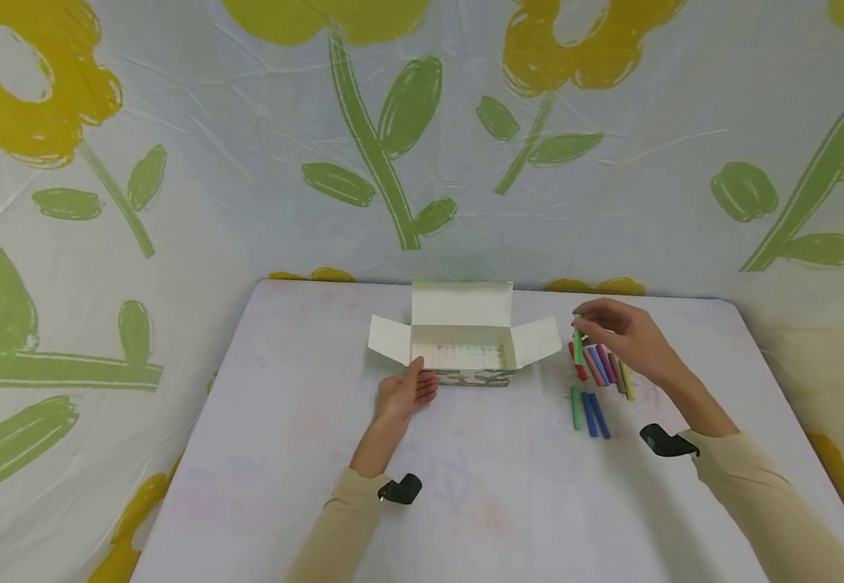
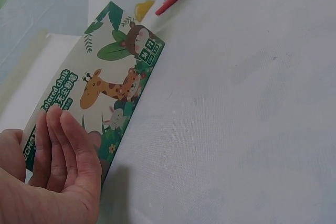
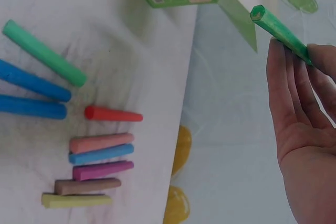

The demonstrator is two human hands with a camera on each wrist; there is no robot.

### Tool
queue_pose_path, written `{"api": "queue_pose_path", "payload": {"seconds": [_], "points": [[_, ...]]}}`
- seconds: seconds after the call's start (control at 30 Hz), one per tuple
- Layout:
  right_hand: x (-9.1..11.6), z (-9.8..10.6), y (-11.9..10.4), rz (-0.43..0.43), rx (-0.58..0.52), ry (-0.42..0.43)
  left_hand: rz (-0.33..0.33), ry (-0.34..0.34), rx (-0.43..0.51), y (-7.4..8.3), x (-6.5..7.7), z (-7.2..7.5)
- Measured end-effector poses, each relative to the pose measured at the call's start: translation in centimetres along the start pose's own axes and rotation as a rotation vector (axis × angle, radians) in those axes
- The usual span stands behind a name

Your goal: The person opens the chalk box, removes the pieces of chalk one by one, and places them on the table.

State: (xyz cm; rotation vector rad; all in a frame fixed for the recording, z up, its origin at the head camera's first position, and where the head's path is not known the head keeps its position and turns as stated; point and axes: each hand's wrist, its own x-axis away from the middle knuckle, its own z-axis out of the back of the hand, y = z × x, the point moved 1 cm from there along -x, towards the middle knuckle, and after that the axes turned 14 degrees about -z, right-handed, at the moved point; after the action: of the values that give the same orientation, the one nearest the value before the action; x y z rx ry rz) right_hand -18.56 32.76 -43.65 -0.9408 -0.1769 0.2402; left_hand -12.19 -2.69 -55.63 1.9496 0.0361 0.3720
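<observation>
A white cardboard chalk box (image 1: 476, 377) stands on the table with its lid and side flaps raised. Rows of pale chalk sticks (image 1: 458, 356) lie inside it. My left hand (image 1: 398, 398) holds the box's front wall near its left corner, thumb at the top edge and fingers along the printed front (image 2: 107, 85). To the right of the box, my right hand (image 1: 629, 336) pinches a green chalk stick (image 3: 281, 34) between thumb and fingertips, raised above the table. Below that hand lies a row of coloured chalks, with a red chalk (image 3: 114, 114) at one end.
Nearer the front, another green chalk (image 1: 576, 407) lies beside two blue chalks (image 1: 595, 415) on the white table (image 1: 466, 518). Beyond the table's back edge hangs a flower-printed cloth (image 1: 262, 162). The box's right flap (image 1: 536, 340) sticks out toward the right hand.
</observation>
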Motion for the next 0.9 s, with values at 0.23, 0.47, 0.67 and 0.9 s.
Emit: {"api": "queue_pose_path", "payload": {"seconds": [0.23,0.47,0.67,0.9], "points": [[1.8,0.7,1.8,-0.054,0.039,0.018,0.005,-0.003,0.005,0.0,0.1,0.1],[3.7,0.5,5.2,-0.102,0.111,0.039,0.002,-0.025,0.004,0.1,0.1,0.2],[5.0,0.1,7.6,-0.132,0.086,0.008,0.002,-0.030,0.007,0.3,0.2,0.3],[6.2,-0.3,9.3,-0.176,0.045,-0.035,0.010,-0.017,-0.005,-0.1,0.0,0.3]]}}
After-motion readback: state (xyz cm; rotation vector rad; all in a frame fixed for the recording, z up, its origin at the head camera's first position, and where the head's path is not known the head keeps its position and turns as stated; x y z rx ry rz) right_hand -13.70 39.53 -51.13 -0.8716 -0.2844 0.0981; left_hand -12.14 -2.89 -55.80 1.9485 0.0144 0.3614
